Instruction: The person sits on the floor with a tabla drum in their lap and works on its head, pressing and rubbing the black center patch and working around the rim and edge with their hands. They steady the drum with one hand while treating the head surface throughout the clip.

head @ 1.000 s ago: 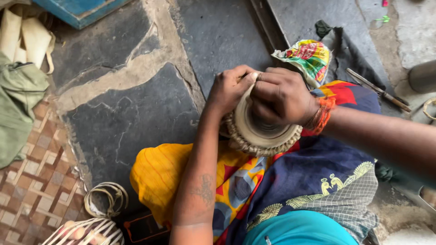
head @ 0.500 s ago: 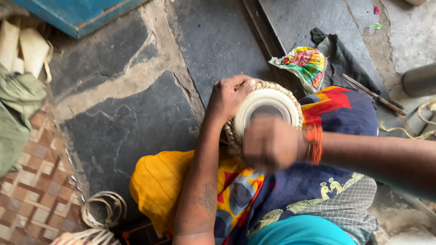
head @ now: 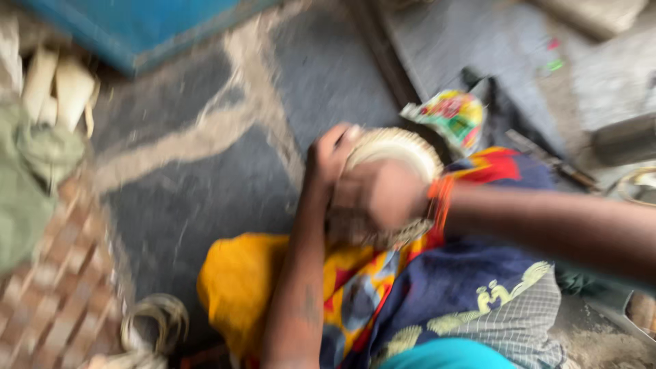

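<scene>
The frame is motion-blurred. A small round drum [head: 400, 147] with a pale head and braided rim rests on my lap, over colourful cloth [head: 437, 294]. My left hand [head: 328, 154] grips the drum's left edge. My right hand [head: 379, 195], with an orange thread on the wrist, is closed over the drum's front; whether it holds anything else is hidden by blur.
Dark stone floor [head: 205, 184] lies ahead. A blue box [head: 157, 27] is at the top left, green cloth [head: 31, 184] at the left, coiled rings [head: 154, 324] at the bottom left, a bright wrapper [head: 454, 113] beyond the drum, and tools at the right.
The drum has been tilted up and its head now faces the camera. My right hand has moved from its top to its front. The view has shifted and blurred.
</scene>
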